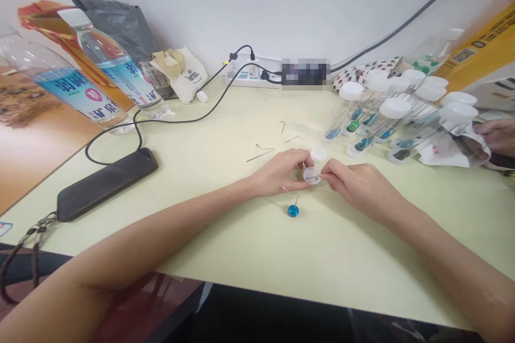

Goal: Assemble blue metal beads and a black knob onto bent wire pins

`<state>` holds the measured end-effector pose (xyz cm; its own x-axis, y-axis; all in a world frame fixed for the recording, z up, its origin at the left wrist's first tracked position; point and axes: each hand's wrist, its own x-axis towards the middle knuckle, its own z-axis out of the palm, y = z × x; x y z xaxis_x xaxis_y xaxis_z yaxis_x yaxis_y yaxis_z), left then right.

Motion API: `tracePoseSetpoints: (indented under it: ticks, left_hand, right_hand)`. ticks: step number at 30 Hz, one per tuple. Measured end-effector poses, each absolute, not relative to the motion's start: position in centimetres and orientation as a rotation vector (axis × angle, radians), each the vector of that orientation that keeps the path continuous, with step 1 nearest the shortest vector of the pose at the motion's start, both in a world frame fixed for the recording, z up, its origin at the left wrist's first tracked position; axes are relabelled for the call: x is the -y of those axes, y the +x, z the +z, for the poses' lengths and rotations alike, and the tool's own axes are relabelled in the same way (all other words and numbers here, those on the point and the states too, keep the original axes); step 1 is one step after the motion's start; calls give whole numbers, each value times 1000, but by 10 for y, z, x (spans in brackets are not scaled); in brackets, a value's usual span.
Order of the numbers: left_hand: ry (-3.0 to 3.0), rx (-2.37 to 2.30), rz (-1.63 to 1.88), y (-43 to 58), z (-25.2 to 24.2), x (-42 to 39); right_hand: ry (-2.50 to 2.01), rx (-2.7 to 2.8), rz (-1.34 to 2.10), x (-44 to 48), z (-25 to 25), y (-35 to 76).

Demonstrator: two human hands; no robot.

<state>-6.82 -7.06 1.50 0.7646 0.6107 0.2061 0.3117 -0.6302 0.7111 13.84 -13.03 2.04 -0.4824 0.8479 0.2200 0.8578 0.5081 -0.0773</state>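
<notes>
My left hand (284, 171) is wrapped round a small white round cap or cup (311, 175), its open side facing up. My right hand (356, 185) pinches a thin metal piece whose end reaches into that cup. Just behind them a second white cap (318, 155) lies on the pale table (257, 246). Nearer to me sits a blue round piece (293, 210) with a thin bent wire and a small pink bit at its far end. Thin metal pins (259, 155) lie left of the hands.
Several clear tubes with white lids (395, 108) stand at the right, and another person's hand (497, 136) is beyond them. At the left are a black phone (107, 182), a looping cable and two water bottles (116, 72). A power strip (253, 74) lies by the wall.
</notes>
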Motion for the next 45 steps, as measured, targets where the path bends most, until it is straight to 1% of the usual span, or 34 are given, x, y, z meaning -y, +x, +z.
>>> tracePoseSetpoints:
  ticks: [11, 26, 45]
  left_hand:
    - [2307, -687, 573, -68, 15, 70]
    - [2315, -699, 562, -68, 15, 70]
    - [2298, -715, 564, -68, 15, 71]
  right_hand:
    - [-1411, 2576, -181, 131, 19, 140]
    - [-1424, 2562, -138, 130, 20, 141]
    - [-1381, 2602, -217, 132, 23, 143]
